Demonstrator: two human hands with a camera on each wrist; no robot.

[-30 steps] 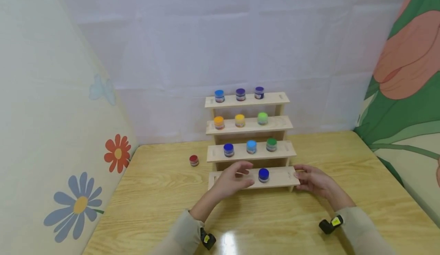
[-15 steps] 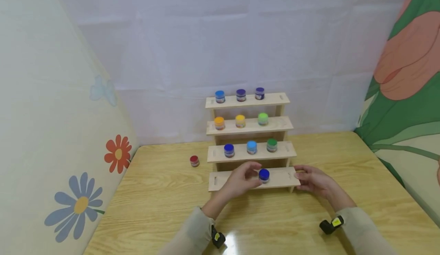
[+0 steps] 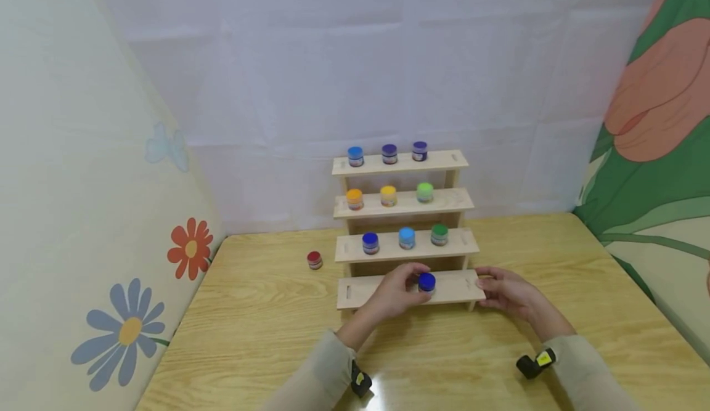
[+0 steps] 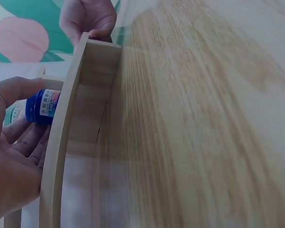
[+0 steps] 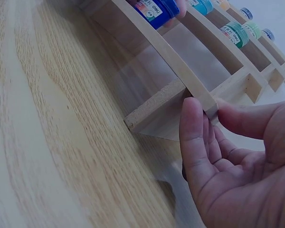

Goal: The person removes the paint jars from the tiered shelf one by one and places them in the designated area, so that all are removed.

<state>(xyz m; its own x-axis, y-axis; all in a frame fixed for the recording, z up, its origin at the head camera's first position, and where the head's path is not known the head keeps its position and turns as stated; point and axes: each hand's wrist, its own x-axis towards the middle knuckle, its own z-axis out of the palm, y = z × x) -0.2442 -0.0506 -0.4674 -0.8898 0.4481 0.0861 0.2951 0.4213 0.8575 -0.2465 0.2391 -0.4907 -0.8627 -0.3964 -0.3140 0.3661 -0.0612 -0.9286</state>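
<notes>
The left hand (image 3: 395,292) has its thumb and fingers around the blue jar (image 3: 426,283), thumb on the near side, fingers on the far side. The jar stands upright on the lowest step (image 3: 456,284) of a wooden rack, right of the left hand's palm and between the two hands, nearer the left. The far fingers' contact with it is hard to make out; in the right wrist view the jar is cut off by the top edge.

The right hand (image 3: 509,291) pinches the right end of that step, well apart from the jar; from the head, its lower fingers are partly hidden by the board. Black devices (image 3: 361,379) sit at both wrists, and the sleeves (image 3: 327,362) run out of the head view at the bottom.

On the step above stand a dark blue jar (image 3: 370,243), a light blue jar (image 3: 407,238) and a dark green jar (image 3: 439,235); higher up, an orange jar (image 3: 354,199), a yellow jar (image 3: 388,196) and a light green jar (image 3: 424,193); on top, three blue-to-purple jars (image 3: 389,154). Their labels are too small to read from the head. A red-lidded jar (image 3: 314,260) rests on the tabletop (image 3: 249,337), left of the rack.
</notes>
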